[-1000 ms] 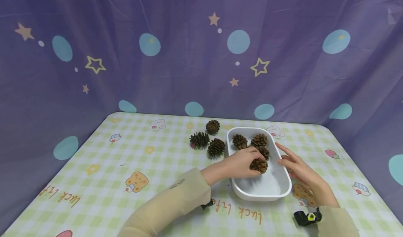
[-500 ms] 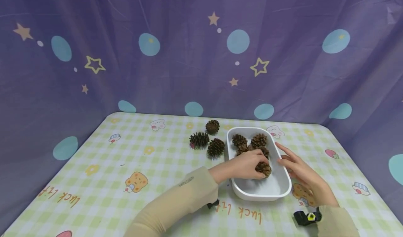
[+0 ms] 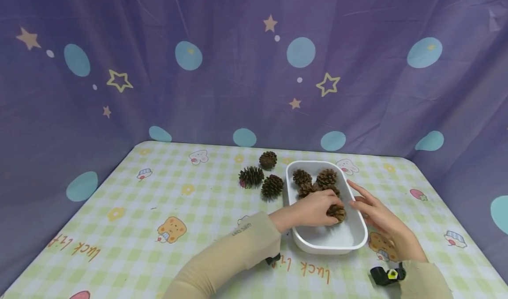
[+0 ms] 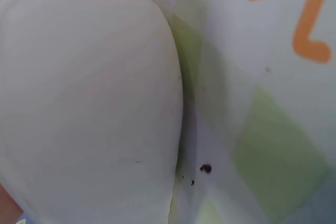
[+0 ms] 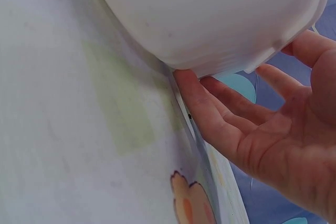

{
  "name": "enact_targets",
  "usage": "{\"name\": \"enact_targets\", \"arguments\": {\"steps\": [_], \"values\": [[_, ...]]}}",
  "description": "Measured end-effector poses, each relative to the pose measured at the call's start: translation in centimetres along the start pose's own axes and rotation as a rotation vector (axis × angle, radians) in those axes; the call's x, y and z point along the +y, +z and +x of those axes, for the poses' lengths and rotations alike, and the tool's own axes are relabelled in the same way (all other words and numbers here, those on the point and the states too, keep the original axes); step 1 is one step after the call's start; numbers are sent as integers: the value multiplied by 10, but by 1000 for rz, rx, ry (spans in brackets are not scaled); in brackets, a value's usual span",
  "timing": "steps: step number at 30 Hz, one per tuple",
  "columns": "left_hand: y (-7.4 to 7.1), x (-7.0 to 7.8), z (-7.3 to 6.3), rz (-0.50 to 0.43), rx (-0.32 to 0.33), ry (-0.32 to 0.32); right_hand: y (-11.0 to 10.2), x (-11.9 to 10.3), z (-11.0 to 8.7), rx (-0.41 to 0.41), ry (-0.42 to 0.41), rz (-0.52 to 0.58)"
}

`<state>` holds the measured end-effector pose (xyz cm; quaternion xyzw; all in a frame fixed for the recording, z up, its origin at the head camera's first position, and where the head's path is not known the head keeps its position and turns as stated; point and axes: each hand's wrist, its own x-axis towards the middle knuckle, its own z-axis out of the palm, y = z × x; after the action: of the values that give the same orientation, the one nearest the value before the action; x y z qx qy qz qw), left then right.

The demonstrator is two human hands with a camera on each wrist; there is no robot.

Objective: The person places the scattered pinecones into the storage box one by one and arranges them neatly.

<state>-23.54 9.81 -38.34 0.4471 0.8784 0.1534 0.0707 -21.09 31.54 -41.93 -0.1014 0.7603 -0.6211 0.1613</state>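
One pinecone (image 3: 336, 213) sits in curled left fingers (image 3: 329, 221), right fingers (image 3: 362, 207) extended against the tray (image 3: 346, 238), near printed "luck" (image 3: 315, 270).

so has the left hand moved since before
Yes, rightward: in the head view, the left hand is now nearer the right side of the tray.

Your tray (image 3: 344, 236) appears smooth, low-gloss plastic; your pine cones (image 3: 272, 187) are rough, woody and matt; your sleeves (image 3: 234, 252) look matt cloth; the backdrop (image 3: 238, 94) is creased fabric.
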Motion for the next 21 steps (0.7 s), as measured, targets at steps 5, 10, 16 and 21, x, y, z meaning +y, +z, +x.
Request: {"name": "enact_targets", "arguments": {"steps": [5,10,16,21], "values": [[1,2,2,-6,16,-7,0,0,-1,-2,1,2],[3,2,6,-18,42,-7,1,-1,0,-4,3,-4],[5,0,11,-27,47,-21,1,0,0,-4,12,-6],[6,0,12,-12,64,-19,1,-1,0,6,16,-11]]}}
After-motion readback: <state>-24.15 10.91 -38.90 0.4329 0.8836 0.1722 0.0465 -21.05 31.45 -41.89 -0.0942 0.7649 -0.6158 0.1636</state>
